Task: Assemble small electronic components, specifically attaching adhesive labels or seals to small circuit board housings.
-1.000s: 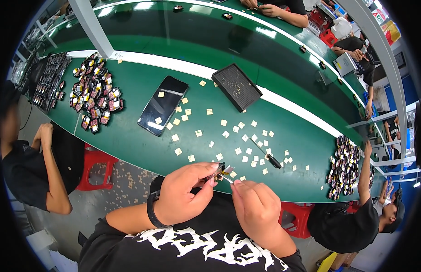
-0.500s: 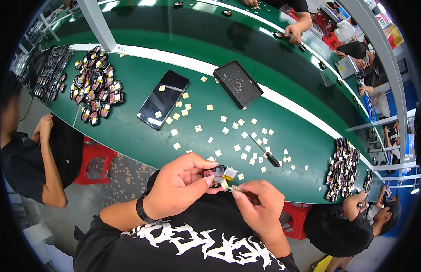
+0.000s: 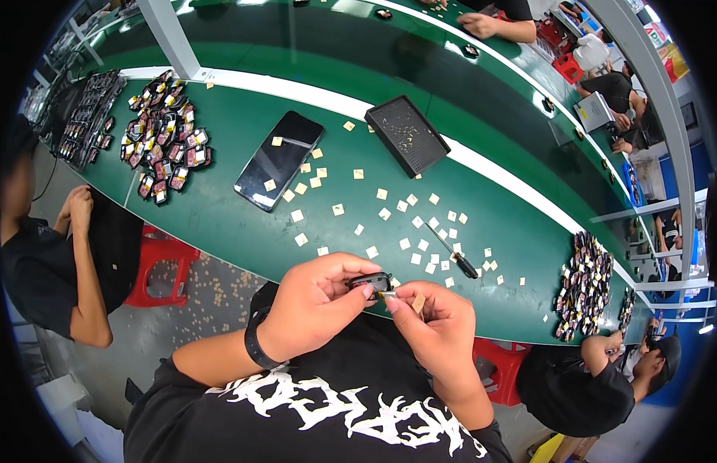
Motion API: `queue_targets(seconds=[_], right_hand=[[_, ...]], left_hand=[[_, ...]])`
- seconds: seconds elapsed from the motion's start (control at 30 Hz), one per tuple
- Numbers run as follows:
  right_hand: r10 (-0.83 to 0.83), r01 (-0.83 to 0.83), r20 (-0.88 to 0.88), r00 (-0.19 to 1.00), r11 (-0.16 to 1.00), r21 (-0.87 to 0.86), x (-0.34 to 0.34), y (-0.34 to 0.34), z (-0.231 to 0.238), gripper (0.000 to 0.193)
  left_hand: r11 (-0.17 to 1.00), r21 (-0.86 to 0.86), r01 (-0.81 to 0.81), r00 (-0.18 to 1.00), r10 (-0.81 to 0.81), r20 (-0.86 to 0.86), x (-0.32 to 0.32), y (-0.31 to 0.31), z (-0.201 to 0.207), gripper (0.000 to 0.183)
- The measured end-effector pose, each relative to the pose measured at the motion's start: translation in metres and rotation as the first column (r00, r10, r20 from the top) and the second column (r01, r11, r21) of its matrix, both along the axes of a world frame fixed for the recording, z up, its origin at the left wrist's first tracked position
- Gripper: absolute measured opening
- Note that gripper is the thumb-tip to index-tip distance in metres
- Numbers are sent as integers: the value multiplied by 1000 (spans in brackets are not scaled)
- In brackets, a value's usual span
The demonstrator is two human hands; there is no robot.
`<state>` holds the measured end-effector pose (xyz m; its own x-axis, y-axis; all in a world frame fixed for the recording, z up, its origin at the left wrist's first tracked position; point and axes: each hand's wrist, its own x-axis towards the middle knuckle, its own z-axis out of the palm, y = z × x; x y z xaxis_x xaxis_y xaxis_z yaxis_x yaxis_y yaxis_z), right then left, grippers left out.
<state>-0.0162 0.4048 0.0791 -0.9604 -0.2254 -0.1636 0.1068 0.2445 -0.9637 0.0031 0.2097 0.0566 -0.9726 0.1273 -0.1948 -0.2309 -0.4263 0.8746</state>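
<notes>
Clearly, blk casing (image 3: 370,285), in L hand (image 3: 313,299) (pinched)

Left hand (image 3: 316,301): fingers closed around one small black housing (image 3: 370,284). Right hand (image 3: 439,328): fingertips pinching one silvery piece (image 3: 388,295), just beside the housing; one tan square (image 3: 418,302) at its fingers. Green surface (image 3: 235,231): one black phone (image 3: 285,158), two pale squares on it; one black tray (image 3: 404,139); one dark-handled screwdriver (image 3: 465,266); loose pale squares (image 3: 358,174); heaped black units, left (image 3: 165,143) and right (image 3: 584,285).
</notes>
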Motion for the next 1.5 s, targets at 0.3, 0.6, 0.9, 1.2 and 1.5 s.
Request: queue_targets(seconds=[0.3, 0.6, 0.9, 1.2, 1.5], right_hand=[[-2, 47, -274, 962, 986, 158, 4, -4, -3, 11], [-61, 82, -270, 961, 994, 66, 5, -3, -25, 11], [-173, 288, 294, 940, 865, -410, 12, -5, -40, 20], [-36, 238, 459, 888, 889, -392, 5, -8, -33, 28], [122, 28, -657, 744, 977, 212, 11, 9, -18, 25]], left_hand=[[994, 93, 49, 996, -55, 64, -4, 3, -12, 21], [993, 79, 85, 996, -87, 29, 0, 9, -12, 26], [989, 69, 133, 991, -135, 17, 8, 6, -22, 27], [945, 258, 199, 966, -233, 108, 7, -3, -28, 30], [955, 272, 119, 988, -141, 66, 5, -8, -6, 38]])
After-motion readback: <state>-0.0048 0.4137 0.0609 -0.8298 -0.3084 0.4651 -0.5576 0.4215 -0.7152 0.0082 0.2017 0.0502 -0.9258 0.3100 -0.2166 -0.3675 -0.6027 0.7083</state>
